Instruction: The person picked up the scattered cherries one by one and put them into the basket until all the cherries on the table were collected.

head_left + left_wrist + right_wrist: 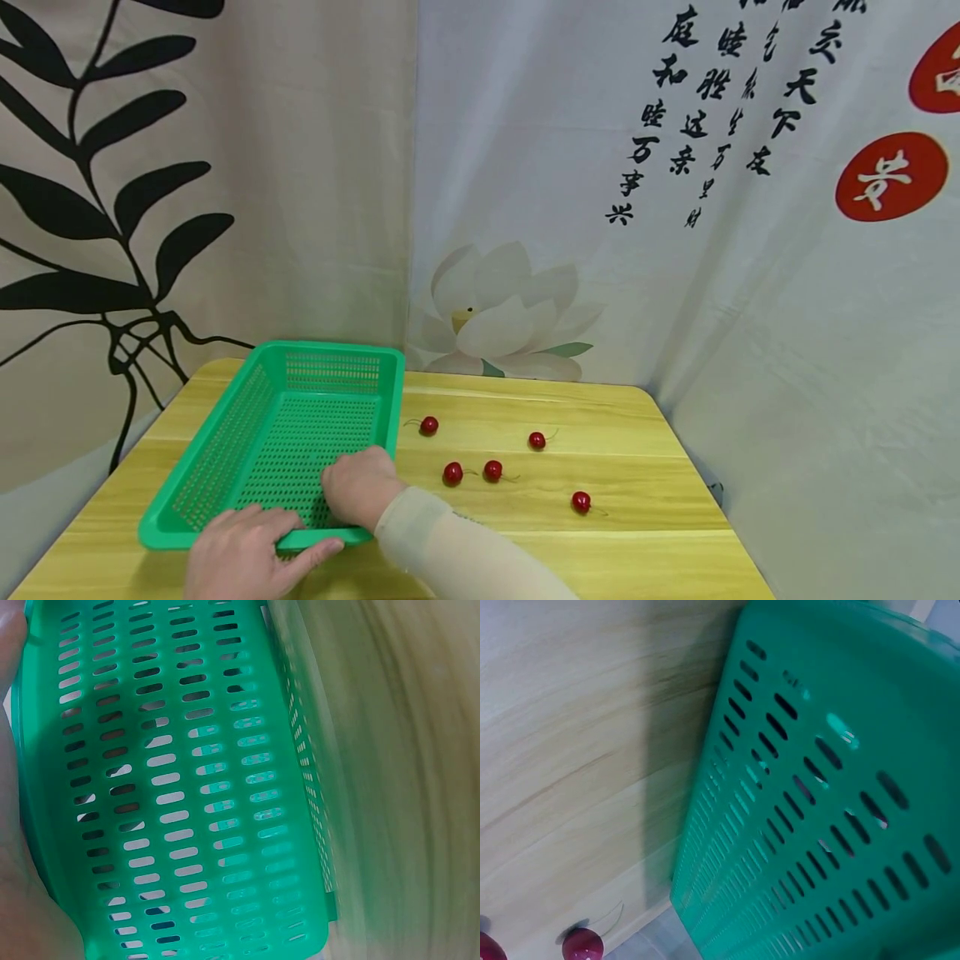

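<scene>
The green basket [315,433] is gripped at its near rim by the left hand [243,554], what the right hand [363,487] holds inside it cannot be told, and the cherries [492,471] to its right might be scattered if it is slid sideways.

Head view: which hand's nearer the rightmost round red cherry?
Right. The right hand is at the near right corner of the green plastic basket, left of the cherry; the left hand is farther left, gripping the basket's near rim.
</scene>
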The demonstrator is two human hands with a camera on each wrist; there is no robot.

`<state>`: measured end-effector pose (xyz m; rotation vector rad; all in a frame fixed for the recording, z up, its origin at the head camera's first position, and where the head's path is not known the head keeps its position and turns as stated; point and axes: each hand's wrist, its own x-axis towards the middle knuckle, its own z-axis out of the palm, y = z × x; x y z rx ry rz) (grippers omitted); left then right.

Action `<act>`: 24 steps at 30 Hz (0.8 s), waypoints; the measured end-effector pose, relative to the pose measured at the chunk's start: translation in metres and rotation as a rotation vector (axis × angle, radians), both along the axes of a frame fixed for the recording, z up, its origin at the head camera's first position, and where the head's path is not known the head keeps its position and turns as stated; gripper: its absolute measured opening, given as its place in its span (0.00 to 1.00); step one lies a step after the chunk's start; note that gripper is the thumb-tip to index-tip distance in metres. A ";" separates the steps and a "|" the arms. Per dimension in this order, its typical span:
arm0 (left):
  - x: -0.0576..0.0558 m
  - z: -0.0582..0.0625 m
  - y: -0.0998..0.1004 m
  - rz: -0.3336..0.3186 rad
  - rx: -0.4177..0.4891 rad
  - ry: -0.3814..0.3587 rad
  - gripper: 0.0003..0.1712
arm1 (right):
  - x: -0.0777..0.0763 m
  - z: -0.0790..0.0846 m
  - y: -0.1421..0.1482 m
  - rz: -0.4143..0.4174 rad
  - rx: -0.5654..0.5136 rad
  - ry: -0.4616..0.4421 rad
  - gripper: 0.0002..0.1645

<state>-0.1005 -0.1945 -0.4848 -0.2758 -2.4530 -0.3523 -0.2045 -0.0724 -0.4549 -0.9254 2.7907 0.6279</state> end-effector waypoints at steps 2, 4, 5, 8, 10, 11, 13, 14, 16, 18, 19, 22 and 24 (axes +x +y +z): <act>0.000 0.001 0.000 0.000 0.002 -0.007 0.29 | 0.000 0.000 0.001 0.011 -0.015 0.005 0.12; 0.000 0.001 0.001 0.000 0.005 -0.010 0.29 | -0.001 0.001 0.002 0.023 -0.037 0.015 0.18; 0.000 0.001 0.001 0.000 0.006 -0.010 0.29 | -0.001 0.001 0.003 0.025 -0.052 0.016 0.22; 0.000 0.001 0.000 -0.002 0.011 -0.005 0.28 | -0.001 0.001 0.005 0.033 -0.097 0.024 0.29; 0.000 0.000 0.000 -0.002 0.014 -0.004 0.28 | -0.001 0.002 0.006 0.039 -0.131 0.028 0.30; 0.000 0.000 0.000 -0.003 0.016 -0.005 0.28 | -0.001 0.003 0.006 0.044 -0.148 0.030 0.30; 0.000 0.000 0.000 -0.005 0.018 -0.005 0.28 | -0.001 0.004 0.008 0.057 -0.180 0.041 0.29; 0.000 0.000 0.000 -0.007 0.018 -0.005 0.28 | -0.001 0.005 0.009 0.061 -0.203 0.044 0.29; 0.000 0.000 0.000 -0.011 0.019 -0.006 0.27 | -0.001 0.007 0.011 0.070 -0.252 0.051 0.29; -0.001 0.001 -0.001 -0.016 0.018 -0.009 0.27 | -0.001 0.009 0.013 0.082 -0.312 0.065 0.29; -0.001 0.001 -0.001 -0.017 0.018 -0.013 0.27 | -0.001 0.010 0.015 0.090 -0.348 0.074 0.30; -0.001 0.001 -0.001 -0.014 0.013 -0.032 0.27 | 0.000 0.013 0.019 0.120 -0.464 0.114 0.30; -0.001 0.001 -0.001 -0.010 0.008 -0.043 0.27 | 0.000 0.014 0.023 0.133 -0.558 0.132 0.31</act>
